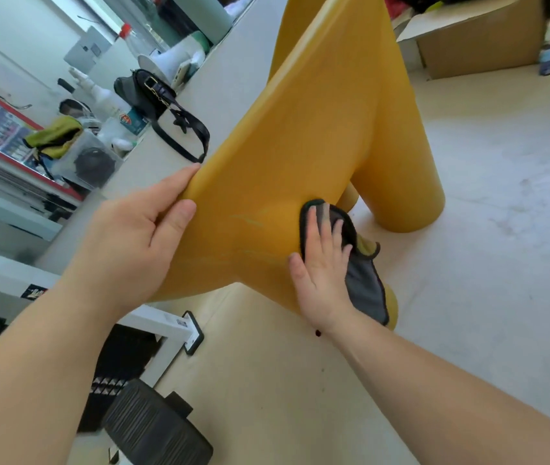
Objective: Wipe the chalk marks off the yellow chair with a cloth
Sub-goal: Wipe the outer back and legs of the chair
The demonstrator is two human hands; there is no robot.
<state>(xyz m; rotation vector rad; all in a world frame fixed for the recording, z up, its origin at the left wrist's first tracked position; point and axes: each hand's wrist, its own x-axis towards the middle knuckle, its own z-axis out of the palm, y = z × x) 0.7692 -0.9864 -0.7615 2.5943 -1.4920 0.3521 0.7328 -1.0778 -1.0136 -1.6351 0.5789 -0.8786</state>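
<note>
- The yellow chair (317,129), a moulded plastic form with thick rounded legs, stands on the pale bench (485,156) and fills the middle of the view.
- The left hand (132,243) grips the chair's near ridge, with the thumb on the face towards us and the fingers wrapped over the top edge. We read this as a steadying hold.
- The right hand (323,276) lies flat with its fingers spread and straight, pressing the grey, dark-edged cloth (365,286) against the chair's side. Part of the cloth hangs loose below the palm.
- Faint pale chalk marks (250,220) remain between the two hands, just left of the cloth. A second streak seems to lie lower down, though it is too weak for us to be sure.
- We judge that the wiping step is under way and not finished, since these streaks are not yet rubbed off.
- The next move calls for sliding the pressed cloth leftward across the streaks with firm, even pressure, while the left hand braces the chair against tipping.
- A black bag (152,92) and a cardboard box (478,38) lie well apart from the work.
</note>
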